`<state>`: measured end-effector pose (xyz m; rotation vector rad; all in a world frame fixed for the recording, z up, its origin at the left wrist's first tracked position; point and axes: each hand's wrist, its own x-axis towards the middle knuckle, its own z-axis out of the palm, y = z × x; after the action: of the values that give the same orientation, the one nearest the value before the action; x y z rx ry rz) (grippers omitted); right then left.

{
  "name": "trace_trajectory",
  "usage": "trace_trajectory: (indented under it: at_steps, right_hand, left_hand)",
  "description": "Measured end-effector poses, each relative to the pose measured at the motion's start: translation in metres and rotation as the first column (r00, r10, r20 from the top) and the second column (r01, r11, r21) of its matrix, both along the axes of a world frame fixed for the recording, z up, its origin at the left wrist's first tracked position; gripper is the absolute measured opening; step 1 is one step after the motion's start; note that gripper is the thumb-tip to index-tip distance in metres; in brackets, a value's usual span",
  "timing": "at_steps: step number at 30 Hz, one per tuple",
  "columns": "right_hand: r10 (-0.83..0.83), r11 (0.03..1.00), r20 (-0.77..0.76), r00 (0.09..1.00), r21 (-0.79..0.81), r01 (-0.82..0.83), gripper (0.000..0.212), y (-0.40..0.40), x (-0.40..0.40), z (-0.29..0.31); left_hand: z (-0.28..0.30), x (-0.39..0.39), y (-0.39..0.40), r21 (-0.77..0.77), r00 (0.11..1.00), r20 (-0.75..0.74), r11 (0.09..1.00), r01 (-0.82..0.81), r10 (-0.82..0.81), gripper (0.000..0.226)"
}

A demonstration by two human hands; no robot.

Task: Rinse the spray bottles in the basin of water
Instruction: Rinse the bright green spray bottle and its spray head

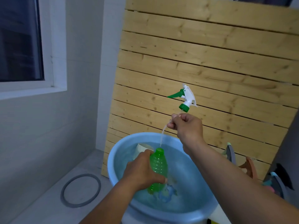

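Nearest the camera, the left hand [142, 169] grasps the green bottle [157, 170] around its ribbed middle, fingers wrapped over the side facing the viewer. The bottle stands nearly upright with its open neck at the top and its base dipped into the water of the blue basin [116, 180]. Beside that base, under the water, lies a bluish shape too blurred to identify. Behind the hand, at the far-left inside of the basin, a white container [143, 148] sits partly in the water. Higher and farther out, the right hand [187, 125] is clenched around the thin clear dip tube [162, 135], whose lower end hangs just above the bottle's mouth, apart from it. The white and green spray head [186, 98] sticks up above that fist, nozzle pointing left. Beyond stands a slatted wooden panel [210, 54] leaning against the wall, a window [21, 39] at the left, and a grey ring [80, 190] on the floor.
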<state>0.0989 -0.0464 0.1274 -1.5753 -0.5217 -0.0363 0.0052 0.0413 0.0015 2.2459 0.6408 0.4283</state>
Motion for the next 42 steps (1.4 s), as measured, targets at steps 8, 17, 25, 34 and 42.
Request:
trace_trajectory:
  at_steps: [8, 17, 25, 34, 42]
  right_hand:
    - [0.087, 0.995, 0.028, 0.996, -0.048, -0.086, 0.021, -0.004, -0.008, -0.035]
    - [0.117, 0.973, -0.012, 0.993, -0.199, -0.117, 0.02, -0.012, -0.014, -0.072]
    - [0.079, 0.962, -0.065, 0.995, -0.257, -0.094, 0.005, -0.012, -0.019, -0.073]
    - [0.228, 0.94, -0.048, 0.972, -0.249, -0.233, 0.026, -0.021, -0.018, -0.07]
    - [0.342, 0.902, -0.05, 0.938, -0.261, -0.343, 0.012, -0.029, -0.013, -0.075]
  left_hand:
    - [0.0, 0.001, 0.002, -0.015, 0.999, 0.021, 1.0, -0.027, 0.028, 0.088]
    - [0.001, 0.001, 0.002, -0.039, 0.998, 0.034, 0.998, -0.049, 0.05, 0.076]
    - [0.002, 0.0, 0.002, -0.041, 0.999, 0.033, 0.999, -0.011, 0.013, 0.079]
    - [0.002, -0.001, 0.002, -0.068, 0.998, 0.055, 0.998, 0.008, -0.004, 0.085]
    - [0.001, -0.002, 0.001, -0.066, 0.998, 0.064, 0.998, 0.022, -0.018, 0.09]
